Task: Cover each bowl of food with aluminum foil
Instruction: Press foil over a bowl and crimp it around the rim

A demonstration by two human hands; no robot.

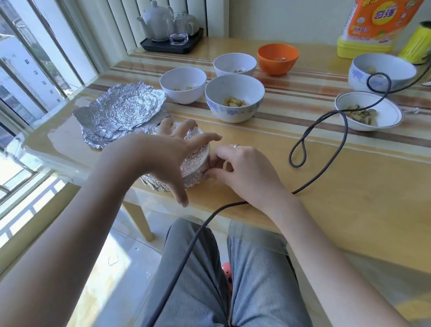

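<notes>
A person sits at the bench [332, 168] and is busy with one bowl. This foil-covered bowl [197, 157] sits near the front edge of the bench, between the two hands. Shiny foil already hides its top and sides.

The left hand [170, 156] is spread wide above the bowl, with straight fingers. It holds nothing. The right hand [239, 169] is just beside the bowl, with its fingertips [213, 160] bent and pinching the foil at the side.

The step in hand looks like pressing the foil snug around the rim. It looks nearly done for this bowl.

A stack of foil sheets [123, 110] lies to the left, touching or almost touching the wrapped bowl. Six bowls with food are not covered yet: a plain white bowl [182, 84], a second white bowl [235, 64], a blue-flowered bowl [234, 97], an orange bowl [277, 58], a big flowered bowl [381, 71] and a shallow bowl [368, 112].

Next, the person likely needs to let go, pull a fresh sheet off the stack and bring an open bowl close. A dark cable [319, 133] loops over the bench near the shallow bowl, so it could get in the way.
</notes>
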